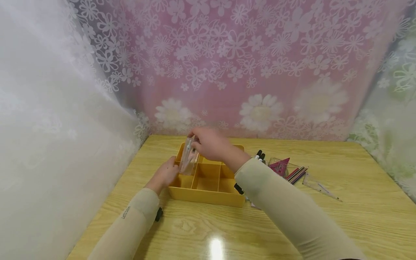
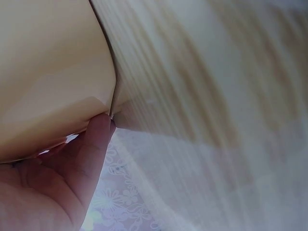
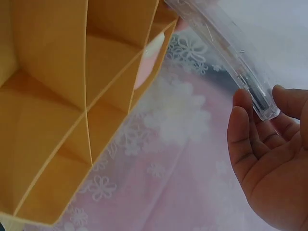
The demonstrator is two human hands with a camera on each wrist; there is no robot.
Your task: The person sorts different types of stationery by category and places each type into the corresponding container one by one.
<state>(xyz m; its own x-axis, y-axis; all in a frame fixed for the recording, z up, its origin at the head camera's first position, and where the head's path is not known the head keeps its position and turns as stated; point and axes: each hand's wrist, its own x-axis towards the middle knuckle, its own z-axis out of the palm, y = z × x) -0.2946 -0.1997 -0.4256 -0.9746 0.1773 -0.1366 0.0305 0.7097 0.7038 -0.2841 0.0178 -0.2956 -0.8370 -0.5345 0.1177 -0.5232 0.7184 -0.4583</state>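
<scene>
A yellow divided organizer box (image 1: 208, 196) sits on the table with several compartments. My right hand (image 1: 209, 144) pinches the end of a clear plastic case (image 1: 188, 159), which is tilted above the box's left compartments. In the right wrist view, thumb and fingers grip the case (image 3: 236, 57); a slim metallic and dark item shows through it, its kind unclear. My left hand (image 1: 165, 174) holds the left side of the box. The left wrist view shows that hand (image 2: 72, 178) at a box corner, some fingers hidden. A pink-and-white object (image 3: 150, 60) lies in one far compartment.
Right of the box lie black-capped markers (image 1: 260, 156), a pink set square (image 1: 280, 167), colored pencils (image 1: 296, 175) and a clear set square (image 1: 320, 187). My right forearm covers part of the box's right side. A floral curtain (image 1: 260, 72) hangs behind the table (image 1: 195, 231).
</scene>
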